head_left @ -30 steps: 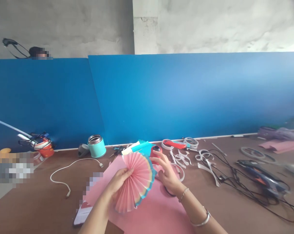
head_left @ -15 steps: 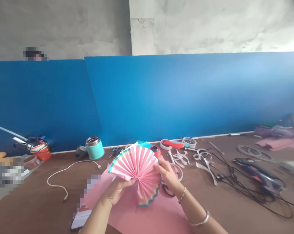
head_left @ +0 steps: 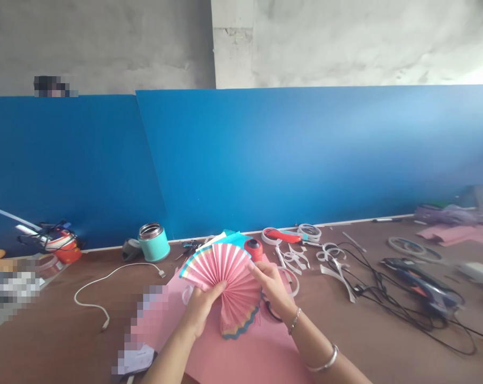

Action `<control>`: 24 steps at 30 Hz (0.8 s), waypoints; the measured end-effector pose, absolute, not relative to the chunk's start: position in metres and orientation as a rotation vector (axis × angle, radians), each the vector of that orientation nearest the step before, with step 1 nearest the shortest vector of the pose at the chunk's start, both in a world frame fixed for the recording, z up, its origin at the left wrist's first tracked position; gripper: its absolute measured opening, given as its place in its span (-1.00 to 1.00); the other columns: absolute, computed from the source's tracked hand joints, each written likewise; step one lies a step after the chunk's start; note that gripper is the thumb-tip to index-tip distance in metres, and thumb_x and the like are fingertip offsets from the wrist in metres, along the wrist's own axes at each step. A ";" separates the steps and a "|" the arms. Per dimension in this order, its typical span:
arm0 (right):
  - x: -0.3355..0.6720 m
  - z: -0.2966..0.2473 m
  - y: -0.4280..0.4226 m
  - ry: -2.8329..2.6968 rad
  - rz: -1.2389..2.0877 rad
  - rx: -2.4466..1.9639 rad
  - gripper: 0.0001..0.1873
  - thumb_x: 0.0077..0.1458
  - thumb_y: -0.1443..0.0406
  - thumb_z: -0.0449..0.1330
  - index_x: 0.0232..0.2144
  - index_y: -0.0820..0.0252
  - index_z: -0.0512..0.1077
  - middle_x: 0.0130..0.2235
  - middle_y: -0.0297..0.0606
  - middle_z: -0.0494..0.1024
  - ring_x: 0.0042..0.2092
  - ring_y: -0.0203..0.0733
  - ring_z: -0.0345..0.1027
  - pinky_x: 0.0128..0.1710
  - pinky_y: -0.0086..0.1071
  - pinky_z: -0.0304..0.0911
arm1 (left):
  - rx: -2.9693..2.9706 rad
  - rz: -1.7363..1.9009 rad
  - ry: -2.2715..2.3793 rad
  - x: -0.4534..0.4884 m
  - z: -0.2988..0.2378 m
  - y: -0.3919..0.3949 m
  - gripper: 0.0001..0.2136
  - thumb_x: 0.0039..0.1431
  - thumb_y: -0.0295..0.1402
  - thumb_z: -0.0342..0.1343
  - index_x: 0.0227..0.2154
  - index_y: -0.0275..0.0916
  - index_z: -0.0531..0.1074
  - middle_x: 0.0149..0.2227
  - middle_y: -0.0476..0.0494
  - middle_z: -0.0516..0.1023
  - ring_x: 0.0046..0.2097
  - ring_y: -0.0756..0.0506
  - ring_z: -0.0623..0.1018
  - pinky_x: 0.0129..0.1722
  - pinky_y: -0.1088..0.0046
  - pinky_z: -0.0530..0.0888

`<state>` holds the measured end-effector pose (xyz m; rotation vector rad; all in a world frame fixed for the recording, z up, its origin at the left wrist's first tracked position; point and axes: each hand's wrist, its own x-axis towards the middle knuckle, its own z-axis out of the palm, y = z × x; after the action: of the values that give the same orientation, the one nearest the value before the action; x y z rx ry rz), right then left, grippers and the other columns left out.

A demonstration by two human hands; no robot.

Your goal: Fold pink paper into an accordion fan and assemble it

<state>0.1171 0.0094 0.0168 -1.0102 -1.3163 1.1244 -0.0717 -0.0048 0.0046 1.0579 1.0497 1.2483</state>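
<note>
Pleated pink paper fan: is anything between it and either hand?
Nothing visible: the left hand grips the fan near its centre, and the right hand touches its right edge. The pink sheet lies beneath, not between.

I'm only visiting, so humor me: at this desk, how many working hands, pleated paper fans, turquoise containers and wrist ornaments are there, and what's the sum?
Hands: 2 (left hand, right hand)
Pleated paper fan: 1
Turquoise container: 1
Wrist ornaments: 2 (bracelet, bangle, both on the right arm)
Total: 6
</note>
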 end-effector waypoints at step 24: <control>0.116 0.069 0.013 -1.724 0.785 -1.038 -0.70 0.12 0.16 0.07 -0.56 0.21 0.28 -0.53 -0.42 0.19 -0.47 -0.35 -0.01 -0.48 -0.46 -0.02 | 2.001 1.567 1.298 -0.070 0.090 0.000 -0.65 0.02 -0.26 0.18 -0.08 -0.09 0.45 0.06 -0.18 0.43 0.16 -0.25 0.29 0.18 0.24 0.11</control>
<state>0.1158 0.0133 0.0685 -1.0385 -1.7239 0.7850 -0.0698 -0.0002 0.0896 2.0011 1.2980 1.5668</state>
